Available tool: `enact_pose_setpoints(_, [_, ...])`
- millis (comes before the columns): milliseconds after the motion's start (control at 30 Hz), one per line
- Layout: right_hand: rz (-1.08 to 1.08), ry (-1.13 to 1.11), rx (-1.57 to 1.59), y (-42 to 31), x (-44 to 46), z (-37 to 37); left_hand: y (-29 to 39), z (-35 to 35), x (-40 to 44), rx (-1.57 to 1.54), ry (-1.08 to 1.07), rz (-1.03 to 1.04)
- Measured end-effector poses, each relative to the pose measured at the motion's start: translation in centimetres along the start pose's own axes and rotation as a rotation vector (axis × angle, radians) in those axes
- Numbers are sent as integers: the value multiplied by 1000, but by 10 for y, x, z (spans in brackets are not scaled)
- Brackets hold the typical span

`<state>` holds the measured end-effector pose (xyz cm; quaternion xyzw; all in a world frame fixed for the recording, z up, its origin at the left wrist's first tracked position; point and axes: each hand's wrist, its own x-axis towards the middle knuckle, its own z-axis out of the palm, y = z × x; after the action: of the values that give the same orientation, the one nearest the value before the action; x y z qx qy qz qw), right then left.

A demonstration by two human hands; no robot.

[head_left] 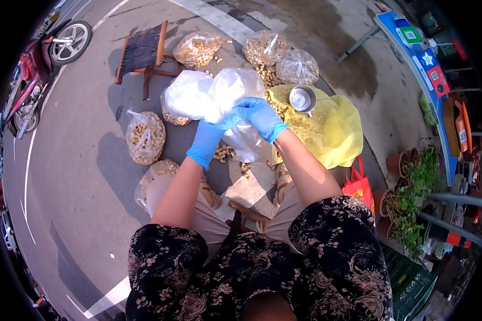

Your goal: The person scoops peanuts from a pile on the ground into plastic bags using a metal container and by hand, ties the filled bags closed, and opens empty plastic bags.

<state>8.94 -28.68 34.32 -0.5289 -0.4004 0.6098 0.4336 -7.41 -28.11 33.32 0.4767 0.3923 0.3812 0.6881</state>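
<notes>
Both my hands wear blue gloves and meet at the gathered middle of a thin, whitish see-through plastic bag (190, 96). My left hand (210, 140) pinches it from below left. From the right, my right hand (260, 117) grips the same bunched plastic with bent fingers. Part of the bag hangs under my hands, over loose peanuts (223, 153) on the ground. Beside my right hand spreads a yellow mesh sack (326, 131), with peanuts at its mouth and a metal cup (302, 100) on top. Whether the plastic is one bag or several, I cannot tell.
Filled peanut bags (145, 137) stand around on the pavement, with another bag (297, 67) at the far right. A folding stool (143, 51) is beyond them. Rightward are a red bag (359, 187), potted plants (412, 187) and a blue table (439, 101). A motorcycle (43, 69) stands left.
</notes>
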Motion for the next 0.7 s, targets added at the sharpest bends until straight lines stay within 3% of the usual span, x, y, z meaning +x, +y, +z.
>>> enact_pose_setpoints(67, [-77, 23, 53, 6, 2, 4, -8, -5, 3, -52, 101, -51])
enact_pose_setpoints(200, [39, 134, 404, -5, 4, -1, -19, -23, 9, -74, 222, -64])
enact_pose_setpoints(233, [-67, 103, 407, 3, 13, -8, -13, -22, 7, -120, 257, -65])
enact_pose_setpoints(367, [17, 286, 723, -6, 10, -18, -9, -34, 8, -251, 307, -40])
enact_pose_setpoints(467, [59, 303, 891, -4, 14, -39, -9, -54, 13, -307, 365, -3])
enact_pose_setpoints(500, [44, 274, 942, -13, 9, -40, -7, -58, 15, -342, 398, 42])
enact_pose_setpoints(600, [3, -214, 1108, 16, 25, -97, 20, -76, 14, -373, 501, 199])
enact_pose_setpoints(633, [9, 325, 934, -18, 13, -70, 20, -102, 19, -469, 513, 228])
enact_pose_setpoints(700, [-53, 372, 979, -13, 18, -86, 29, -147, 22, -407, 598, 354])
